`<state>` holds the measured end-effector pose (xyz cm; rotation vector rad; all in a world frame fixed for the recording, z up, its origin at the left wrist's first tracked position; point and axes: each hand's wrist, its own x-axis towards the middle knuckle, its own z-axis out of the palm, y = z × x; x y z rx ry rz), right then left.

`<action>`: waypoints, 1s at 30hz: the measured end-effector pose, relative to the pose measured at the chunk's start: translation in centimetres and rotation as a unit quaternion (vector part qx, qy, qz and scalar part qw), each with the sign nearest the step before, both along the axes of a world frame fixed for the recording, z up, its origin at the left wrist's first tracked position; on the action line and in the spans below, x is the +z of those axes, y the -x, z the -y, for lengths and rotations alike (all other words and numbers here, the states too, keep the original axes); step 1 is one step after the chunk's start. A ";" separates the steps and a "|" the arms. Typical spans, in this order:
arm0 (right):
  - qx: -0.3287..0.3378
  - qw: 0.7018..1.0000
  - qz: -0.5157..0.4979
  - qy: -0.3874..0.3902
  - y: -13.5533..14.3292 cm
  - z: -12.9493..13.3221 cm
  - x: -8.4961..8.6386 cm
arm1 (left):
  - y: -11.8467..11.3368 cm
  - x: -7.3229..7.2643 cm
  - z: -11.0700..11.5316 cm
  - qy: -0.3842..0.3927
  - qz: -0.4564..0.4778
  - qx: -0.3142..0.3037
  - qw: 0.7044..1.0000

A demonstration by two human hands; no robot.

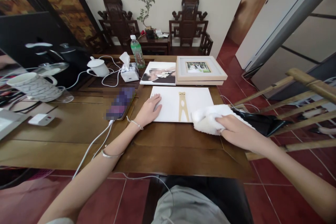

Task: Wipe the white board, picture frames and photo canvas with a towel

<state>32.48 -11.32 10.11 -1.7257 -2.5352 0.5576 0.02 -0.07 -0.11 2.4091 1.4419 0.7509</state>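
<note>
A white flat board or album [168,106] lies on the table in front of me, with a tan giraffe-like figure [182,103] on its face. Resting flat on its left edge is my left hand [151,108], fingers stretched out. My right hand [229,127] grips a white fluffy cloth [207,117], which covers the board's lower right corner. Just behind the board lie a white photo album [157,73] with a picture on its cover and a stack of cream frames [220,71] holding a small photo.
Left of my arm a phone [122,103] is plugged into a white cable. Farther back stand a tissue box [130,72], a green-labelled bottle [137,52], a lidded white cup [97,66] and a patterned mug [34,85]. A wooden chair [304,80] stands at the right.
</note>
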 end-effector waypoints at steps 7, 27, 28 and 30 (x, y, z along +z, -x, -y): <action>0.013 0.998 -0.026 -0.058 1.4 -9.8 -0.4 | 0.2 -0.2 -0.1 -0.006 -0.002 -0.006 1.000; 0.035 0.999 -0.009 -0.016 1.9 0.8 -0.5 | 0.2 -0.3 -0.1 -0.013 -0.012 -0.014 1.000; 0.028 0.999 -0.014 -0.015 1.8 0.2 -0.3 | 0.2 -0.2 -0.1 -0.012 -0.014 -0.013 1.000; 0.018 0.999 -0.022 -0.016 1.9 -2.0 -0.1 | 0.2 -0.2 -0.1 -0.009 -0.016 -0.011 1.000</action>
